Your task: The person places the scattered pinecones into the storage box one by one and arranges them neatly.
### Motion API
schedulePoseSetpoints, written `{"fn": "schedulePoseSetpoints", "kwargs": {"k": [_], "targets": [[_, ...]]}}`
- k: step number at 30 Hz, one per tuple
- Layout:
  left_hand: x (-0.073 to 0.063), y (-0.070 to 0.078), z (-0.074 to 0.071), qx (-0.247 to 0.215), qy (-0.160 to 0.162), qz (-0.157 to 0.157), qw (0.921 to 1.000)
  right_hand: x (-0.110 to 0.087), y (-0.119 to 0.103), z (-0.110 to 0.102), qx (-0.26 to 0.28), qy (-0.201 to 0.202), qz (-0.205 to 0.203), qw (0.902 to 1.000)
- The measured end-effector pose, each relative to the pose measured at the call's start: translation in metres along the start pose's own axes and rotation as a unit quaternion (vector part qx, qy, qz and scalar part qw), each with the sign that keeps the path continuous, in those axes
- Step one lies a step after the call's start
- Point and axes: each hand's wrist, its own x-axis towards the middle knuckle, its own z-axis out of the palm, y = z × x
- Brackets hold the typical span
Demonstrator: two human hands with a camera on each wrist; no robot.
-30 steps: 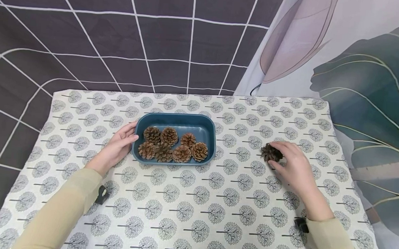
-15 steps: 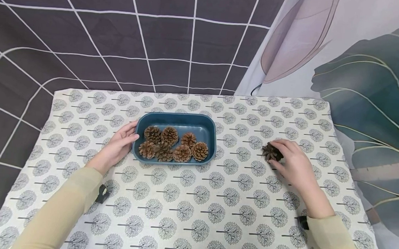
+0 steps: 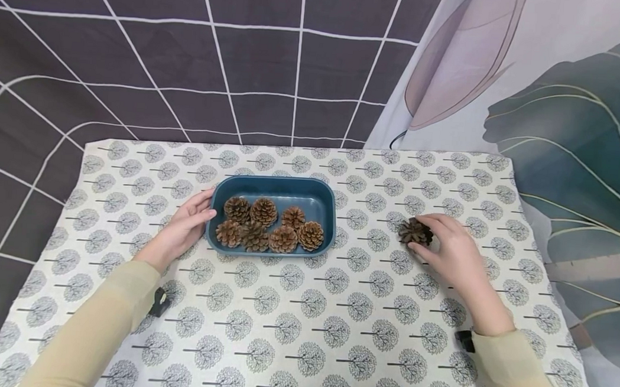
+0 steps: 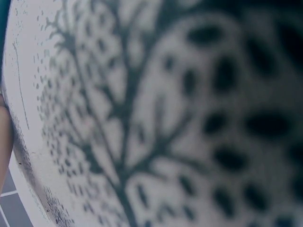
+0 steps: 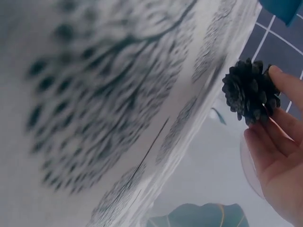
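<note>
In the head view my left hand (image 3: 182, 227) holds the left side of a blue oblong tray (image 3: 310, 187), its thumb over the rim and its fingers against the outer wall. Several brown pine cones (image 3: 283, 239) lie in the tray, mostly along its front and left. To the right, my right hand (image 3: 458, 253) pinches a single pine cone (image 3: 413, 232) between thumb and fingers. The right wrist view shows that pine cone (image 5: 251, 92) at the fingertips of my right hand (image 5: 281, 156). Only a sliver of a left finger (image 4: 4, 137) shows in the left wrist view.
Under everything lies a white tablecloth (image 3: 302, 317) with a tree print. Behind the table hangs a dark cloth with white grid lines (image 3: 254, 60), and a leaf-patterned curtain (image 3: 584, 157) hangs at the right. A wide stretch of cloth separates tray and right hand.
My right hand has shifted slightly left with the pine cone, which has turned and shows more of its scales. The left hand and the tray have stayed in place.
</note>
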Motion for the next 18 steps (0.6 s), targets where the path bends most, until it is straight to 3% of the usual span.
{"fn": "schedulePoseSetpoints", "kwargs": {"k": [18], "targets": [[0.0, 0.0, -0.001, -0.004, -0.002, 0.002, 1.0, 0.032, -0.042, 0.019, 0.07, -0.004, -0.009, 0.9975]]}}
